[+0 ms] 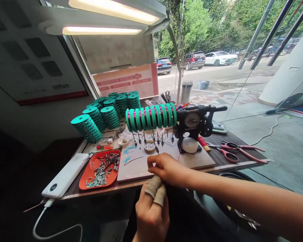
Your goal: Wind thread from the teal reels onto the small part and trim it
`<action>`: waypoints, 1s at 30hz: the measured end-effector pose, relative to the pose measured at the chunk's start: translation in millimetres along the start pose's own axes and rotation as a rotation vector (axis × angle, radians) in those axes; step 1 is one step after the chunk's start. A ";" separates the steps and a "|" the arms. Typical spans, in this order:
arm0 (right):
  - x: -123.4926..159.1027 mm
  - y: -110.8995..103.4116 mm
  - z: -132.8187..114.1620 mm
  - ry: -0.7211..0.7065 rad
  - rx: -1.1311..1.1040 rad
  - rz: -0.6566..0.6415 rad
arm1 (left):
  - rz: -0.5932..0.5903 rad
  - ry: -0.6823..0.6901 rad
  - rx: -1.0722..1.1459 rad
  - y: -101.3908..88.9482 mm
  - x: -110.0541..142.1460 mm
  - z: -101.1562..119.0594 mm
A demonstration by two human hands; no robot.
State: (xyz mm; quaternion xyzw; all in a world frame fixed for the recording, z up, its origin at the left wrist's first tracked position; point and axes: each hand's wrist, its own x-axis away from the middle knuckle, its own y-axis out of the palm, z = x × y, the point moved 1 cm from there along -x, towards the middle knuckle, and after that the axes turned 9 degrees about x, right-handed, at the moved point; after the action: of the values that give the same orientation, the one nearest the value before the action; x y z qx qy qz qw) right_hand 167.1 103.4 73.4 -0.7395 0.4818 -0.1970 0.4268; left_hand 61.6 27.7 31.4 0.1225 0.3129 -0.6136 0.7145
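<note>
My left hand (153,210), with cloth sleeves on two fingers, is closed in front of the board's near edge. My right hand (168,168) reaches in from the right, thumb and finger pinched together, touching the left fingertips; whatever lies between them is too small to make out. Just beyond stands a black hand-cranked winder (192,119) carrying a row of green foam line spools (151,117) with magenta bands. Small dark pieces (145,141) hang below the spools. A thin pink line (180,149) runs down near my right wrist. Behind my fingers is a small bowl of silvery beads (149,146).
A red tray (84,178) of small metal parts lies left, beside a white power bank (65,174) with a cable. Stacked green spools (87,127) stand back left. Scissors (228,153) and red-handled pliers (252,156) lie right. A lamp (111,30) hangs overhead.
</note>
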 end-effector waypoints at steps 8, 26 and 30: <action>35.2 -21.6 -6.7 -0.157 0.070 0.033 | -0.198 -0.797 0.569 -5.7 -10.2 7.9; 65.7 -36.1 52.3 -0.402 -0.576 -0.115 | -0.309 -1.468 1.308 53.8 21.4 -5.2; 64.9 -31.1 55.6 -0.364 -0.691 -0.145 | -0.587 -1.555 1.190 53.3 16.5 -12.3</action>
State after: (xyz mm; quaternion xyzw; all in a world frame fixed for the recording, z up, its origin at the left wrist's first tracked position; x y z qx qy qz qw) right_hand 252.8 76.1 60.1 -0.8945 0.3828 0.0812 0.2163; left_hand 109.6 33.0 0.8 -0.0559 -0.5752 -0.7300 0.3648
